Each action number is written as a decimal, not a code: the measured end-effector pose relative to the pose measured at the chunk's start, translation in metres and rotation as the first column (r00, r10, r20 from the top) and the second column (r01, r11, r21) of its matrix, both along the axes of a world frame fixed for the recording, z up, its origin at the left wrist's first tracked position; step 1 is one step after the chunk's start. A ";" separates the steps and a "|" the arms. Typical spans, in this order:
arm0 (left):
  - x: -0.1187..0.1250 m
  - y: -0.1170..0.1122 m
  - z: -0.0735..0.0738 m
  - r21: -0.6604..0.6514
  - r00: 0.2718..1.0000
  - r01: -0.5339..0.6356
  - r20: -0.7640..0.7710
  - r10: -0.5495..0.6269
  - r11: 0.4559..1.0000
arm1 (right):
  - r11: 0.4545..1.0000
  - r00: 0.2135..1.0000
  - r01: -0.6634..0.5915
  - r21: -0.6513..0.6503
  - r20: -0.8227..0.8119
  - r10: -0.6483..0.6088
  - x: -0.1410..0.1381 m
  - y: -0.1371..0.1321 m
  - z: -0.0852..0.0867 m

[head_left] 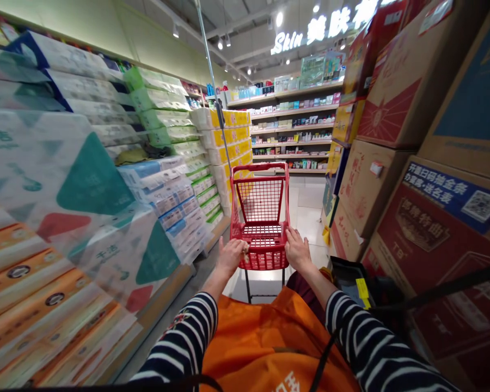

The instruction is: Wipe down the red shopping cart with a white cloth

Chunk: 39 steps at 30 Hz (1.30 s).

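Nearest the camera, an orange garment (269,348) with white lettering spreads across the bottom, flanked by navy-and-white striped sleeves (183,340). Both forearms reach forward, converging slightly, wrists fairly straight. The left hand (230,256) grasps the near left corner of a red shopping cart (265,262), one finger sticking up on its outer side; the right hand (297,249) grips the near right corner, its outermost finger lifted clear — how far the fingers wrap underneath is hidden. A small pale thing at the left fingertips is too small to make out. The cart stands upright straight ahead, in the aisle between stacked goods: bright red, with a grid-like back panel, a slatted ledge, a slotted near wall and dark legs. A thin metal pole (210,54) slants up beside its left edge. Left of it rise packs with yellow panels (237,133), then green-and-white packs and larger teal-marked bundles (100,174). To the right, cardboard boxes (373,179) are piled high; beyond, stocked shelves (289,128) sit under a lit sign (324,27) — "Skin" is legible.
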<state>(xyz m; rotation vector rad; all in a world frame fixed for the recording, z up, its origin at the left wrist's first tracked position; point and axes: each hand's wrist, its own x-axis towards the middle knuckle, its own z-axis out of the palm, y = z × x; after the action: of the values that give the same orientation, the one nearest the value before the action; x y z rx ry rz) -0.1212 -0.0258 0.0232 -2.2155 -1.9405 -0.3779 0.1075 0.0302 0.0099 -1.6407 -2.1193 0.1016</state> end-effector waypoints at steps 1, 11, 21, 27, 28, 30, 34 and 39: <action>-0.002 0.001 0.000 0.001 1.000 -0.016 0.003 0.016 1.000 | 1.000 1.000 0.020 0.000 -0.017 -0.020 0.000 0.001 0.000; 0.020 -0.001 -0.016 0.088 0.990 -0.056 0.135 0.043 0.995 | 0.994 0.995 0.088 0.063 -0.059 -0.085 -0.010 0.002 -0.012; 0.036 0.001 -0.022 0.177 0.975 0.083 0.190 -0.117 0.981 | 0.992 0.984 0.106 0.066 -0.149 -0.095 -0.005 0.003 -0.020; 0.001 -0.016 -0.013 0.017 0.989 -0.111 0.102 0.109 0.994 | 0.994 0.984 0.075 0.077 -0.166 -0.062 -0.013 -0.006 -0.024; -0.004 -0.017 -0.013 0.000 0.991 -0.105 0.088 0.104 0.995 | 0.995 0.983 0.071 0.070 -0.173 -0.058 -0.015 -0.008 -0.024; -0.007 -0.017 -0.012 -0.009 0.994 -0.069 0.082 0.070 0.998 | 0.997 0.983 0.055 0.056 -0.180 -0.044 -0.020 -0.011 -0.025; 0.031 -0.007 -0.015 -0.003 0.993 0.039 0.109 -0.038 0.999 | 0.998 0.987 0.008 0.065 -0.163 0.002 -0.025 -0.016 -0.028; 0.100 0.007 -0.019 0.114 0.996 0.077 0.029 -0.081 0.990 | 0.984 0.983 -0.015 0.180 -0.175 0.047 -0.018 -0.017 -0.034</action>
<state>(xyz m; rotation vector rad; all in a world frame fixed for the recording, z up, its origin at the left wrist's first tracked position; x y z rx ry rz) -0.0214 -0.0191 0.0043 -2.2321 -1.8029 -0.5257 0.0890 0.0128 -0.0244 -1.4398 -1.9595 0.0647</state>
